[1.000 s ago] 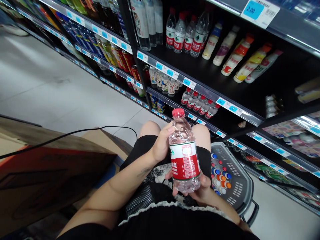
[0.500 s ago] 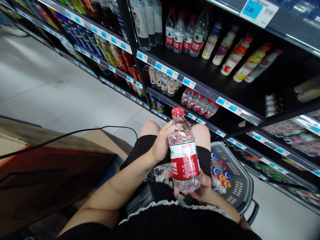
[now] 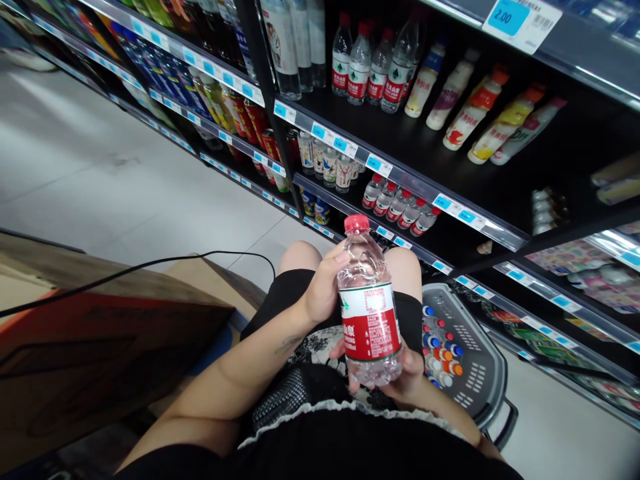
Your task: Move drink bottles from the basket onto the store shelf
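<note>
A clear water bottle [image 3: 371, 320] with a red cap and a red-and-white label is held over my lap, its cap end pointing away from me. My left hand [image 3: 323, 283] grips it near the shoulder from the left side, thumb on the clear plastic. From below and the right, my right hand [image 3: 407, 373] cups the base; some of its fingers are hidden behind the bottle. Beside my right knee stands a grey basket [image 3: 487, 373] holding several bottles [image 3: 443, 353] with blue, orange, white and red caps.
Ahead runs a black shelf [image 3: 400, 140] with red-capped water bottles [image 3: 357, 63] and drink bottles [image 3: 467, 110] on the upper level. More small water bottles [image 3: 400, 203] line the lower level. A cardboard box [image 3: 120, 347] stands at left, with a black cable [image 3: 200, 255] across it.
The bottle is turned very slightly in my hands, with a little more of the label's left lettering showing. Both hands keep their places.
</note>
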A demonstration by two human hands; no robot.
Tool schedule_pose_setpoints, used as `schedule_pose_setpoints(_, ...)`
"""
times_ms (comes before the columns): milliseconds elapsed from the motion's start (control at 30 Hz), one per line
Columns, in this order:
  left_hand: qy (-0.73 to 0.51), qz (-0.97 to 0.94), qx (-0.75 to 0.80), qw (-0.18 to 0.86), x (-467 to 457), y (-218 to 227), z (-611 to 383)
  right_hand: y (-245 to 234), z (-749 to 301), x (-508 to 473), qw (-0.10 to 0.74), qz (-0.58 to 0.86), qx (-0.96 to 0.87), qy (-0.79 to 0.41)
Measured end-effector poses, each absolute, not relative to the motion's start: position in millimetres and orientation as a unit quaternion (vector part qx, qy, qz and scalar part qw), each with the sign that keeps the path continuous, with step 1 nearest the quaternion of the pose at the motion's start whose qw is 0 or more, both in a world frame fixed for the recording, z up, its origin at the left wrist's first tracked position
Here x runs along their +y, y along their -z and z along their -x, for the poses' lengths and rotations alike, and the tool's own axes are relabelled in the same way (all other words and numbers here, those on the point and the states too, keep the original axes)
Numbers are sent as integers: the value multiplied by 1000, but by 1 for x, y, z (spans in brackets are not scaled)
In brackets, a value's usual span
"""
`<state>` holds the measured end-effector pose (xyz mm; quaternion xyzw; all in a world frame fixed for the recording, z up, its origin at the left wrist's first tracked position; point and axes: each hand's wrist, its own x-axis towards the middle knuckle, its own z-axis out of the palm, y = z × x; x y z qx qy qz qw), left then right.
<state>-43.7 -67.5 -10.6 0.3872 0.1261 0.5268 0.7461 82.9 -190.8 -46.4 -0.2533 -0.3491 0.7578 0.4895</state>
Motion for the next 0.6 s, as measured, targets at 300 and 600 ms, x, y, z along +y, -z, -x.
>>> schedule_pose_setpoints(300, -525, -375, 127, 753, -67, 15, 41, 39, -80, -188, 491, 243, -345, -762)
schedule_pose_setpoints(600, -550, -559, 184, 593, -65, 22, 44, 36, -77, -177, 499, 199, -329, -777)
